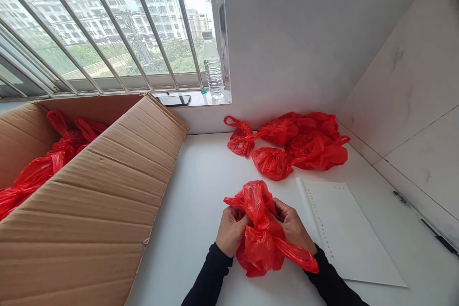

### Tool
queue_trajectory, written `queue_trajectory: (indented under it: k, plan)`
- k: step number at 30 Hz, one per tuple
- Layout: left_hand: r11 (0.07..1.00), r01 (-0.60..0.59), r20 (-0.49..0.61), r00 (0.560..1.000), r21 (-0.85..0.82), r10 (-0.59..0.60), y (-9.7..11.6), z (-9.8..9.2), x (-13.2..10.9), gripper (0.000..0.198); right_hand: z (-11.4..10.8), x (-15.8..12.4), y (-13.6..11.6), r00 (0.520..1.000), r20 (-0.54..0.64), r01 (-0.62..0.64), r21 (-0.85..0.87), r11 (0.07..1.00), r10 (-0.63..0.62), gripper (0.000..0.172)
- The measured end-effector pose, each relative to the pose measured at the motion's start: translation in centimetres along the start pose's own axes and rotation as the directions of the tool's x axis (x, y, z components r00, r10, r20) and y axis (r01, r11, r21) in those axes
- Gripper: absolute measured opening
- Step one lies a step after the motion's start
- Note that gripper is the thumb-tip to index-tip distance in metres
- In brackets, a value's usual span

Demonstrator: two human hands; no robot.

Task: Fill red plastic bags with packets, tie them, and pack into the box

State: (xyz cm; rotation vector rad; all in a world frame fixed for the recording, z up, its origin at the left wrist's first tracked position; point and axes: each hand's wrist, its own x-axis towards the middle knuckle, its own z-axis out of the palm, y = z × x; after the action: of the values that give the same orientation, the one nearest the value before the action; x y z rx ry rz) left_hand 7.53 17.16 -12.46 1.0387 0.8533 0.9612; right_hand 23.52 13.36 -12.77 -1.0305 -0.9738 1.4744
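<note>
Widest of all, the white worktop (201, 191), and on its left side the big cardboard box (89, 210), flap leaning out, with more red plastic (43, 162) heaped inside. Well to the right of the box lies a white sheet (344, 229), flat. Right of the box and further back sits a pile of knotted bags (304, 143) against the wall. Now the action: just right of the box, at the near edge, the red bag (260, 229) is bunched between both hands. The left hand (231, 232) has its fingers (239, 220) curled in and pinching the plastic. The right hand (292, 229) has its fingers (281, 208) closed on the other side, a loose handle trailing across that wrist. The risk, I'd say: that film looks thin, so a hard tug could tear it, and the trailing handle could slip free. The box flap crowds the left elbow, and the sheet lies close enough to get brushed askew. Behind the box, on the sill, stand a water bottle (213, 67) and a phone (174, 100). Far right of the box there's a pen (442, 241).
</note>
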Motion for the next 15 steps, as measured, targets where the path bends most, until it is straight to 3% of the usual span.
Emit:
queue_trajectory:
  k: [6, 15]
  plan:
    - [0.999, -0.038, -0.016, 0.999, -0.024, 0.038, -0.7, -0.6, 0.2, 0.033, -0.4, 0.1, 0.4, 0.999, 0.029, 0.014, -0.026, 1.000, -0.014, 0.024]
    - [1.000, 0.000, 0.258, 0.966, -0.027, 0.007, 0.4, -1.3, -0.1, 0.053, -2.3, 0.3, 0.9, 0.980, -0.181, 0.111, 0.178, 0.978, -0.079, 0.039]
